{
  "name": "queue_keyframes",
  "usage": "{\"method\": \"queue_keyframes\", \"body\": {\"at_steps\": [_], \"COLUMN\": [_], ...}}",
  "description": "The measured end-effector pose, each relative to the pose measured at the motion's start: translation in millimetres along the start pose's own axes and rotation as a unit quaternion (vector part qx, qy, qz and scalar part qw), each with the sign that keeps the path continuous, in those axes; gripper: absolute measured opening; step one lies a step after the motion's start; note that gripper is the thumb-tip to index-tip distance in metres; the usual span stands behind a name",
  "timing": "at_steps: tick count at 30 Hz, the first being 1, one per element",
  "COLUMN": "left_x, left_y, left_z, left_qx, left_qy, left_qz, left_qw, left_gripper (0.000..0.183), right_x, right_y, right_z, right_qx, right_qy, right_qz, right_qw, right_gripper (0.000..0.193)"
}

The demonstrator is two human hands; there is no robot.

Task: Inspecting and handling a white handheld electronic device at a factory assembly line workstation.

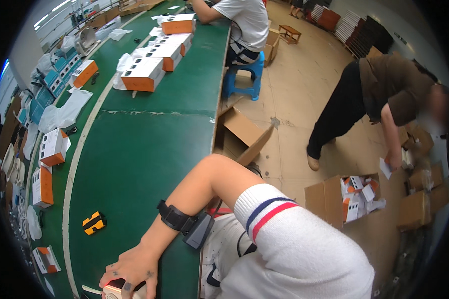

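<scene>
My right hand (129, 276) is at the lower edge of the view, its fingers curled over a small pale box-like thing (115, 293) with a round mark on its face. Most of that thing lies under the fingers or beyond the picture's edge. The right forearm bends down to it over the green table (144, 149), with a black strapped device (189, 224) on it. Up and to the left of the hand lies a small yellow-and-black object (94, 223). My left hand is out of view.
White-and-orange boxes (143, 74) stand in a row at the table's far end; others (43, 187) line its left side beside plastic bags (67, 109). A person sits on a blue stool (244, 77). At right, another person bends near an open carton (329, 202) of boxes.
</scene>
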State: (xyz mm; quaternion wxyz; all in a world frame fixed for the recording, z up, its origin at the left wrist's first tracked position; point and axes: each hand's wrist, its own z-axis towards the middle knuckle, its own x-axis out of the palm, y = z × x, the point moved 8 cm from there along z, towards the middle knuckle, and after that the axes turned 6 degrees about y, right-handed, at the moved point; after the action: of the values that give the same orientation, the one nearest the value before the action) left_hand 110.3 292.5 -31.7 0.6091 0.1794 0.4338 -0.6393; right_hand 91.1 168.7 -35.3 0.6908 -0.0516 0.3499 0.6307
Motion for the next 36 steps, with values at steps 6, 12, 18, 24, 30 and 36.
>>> {"method": "queue_keyframes", "body": {"at_steps": [6, 12, 18, 24, 30, 36], "left_x": [-14.9, 0.1, 8.8, 12.9, 14.0, 13.2], "left_y": [3.4, 10.3, 15.2, 17.0, 17.1, 17.1], "left_z": [-12.7, -13.3, -14.5, -18.9, -24.2, -29.4], "left_qx": [-0.036, 0.007, 0.009, 0.009, 0.01, 0.006], "left_qy": [0.005, -0.008, -0.023, -0.024, -0.015, -0.016], "left_qz": [0.0, -0.042, -0.065, -0.065, -0.06, -0.055], "left_qw": [0.999, 0.999, 0.998, 0.998, 0.998, 0.998], "left_gripper": [0.07, 0.071, 0.071, 0.07, 0.07, 0.07], "right_x": [13.0, 19.1, 23.2, 30.1, 38.9, 42.9], "right_y": [-0.3, -4.8, 1.3, 1.6, -4.1, -5.6], "right_z": [11.1, 19.0, 17.6, 12.3, 8.6, 9.0], "right_qx": [-0.015, -0.039, -0.034, -0.033, 0.006, 0.009], "right_qy": [0.023, 0.016, 0.038, 0.055, 0.073, 0.079], "right_qz": [-0.02, 0.003, 0.002, -0.011, -0.032, -0.023], "right_qw": [0.999, 0.999, 0.999, 0.998, 0.997, 0.997], "right_gripper": [0.049, 0.039, 0.04, 0.043, 0.047, 0.048]}}
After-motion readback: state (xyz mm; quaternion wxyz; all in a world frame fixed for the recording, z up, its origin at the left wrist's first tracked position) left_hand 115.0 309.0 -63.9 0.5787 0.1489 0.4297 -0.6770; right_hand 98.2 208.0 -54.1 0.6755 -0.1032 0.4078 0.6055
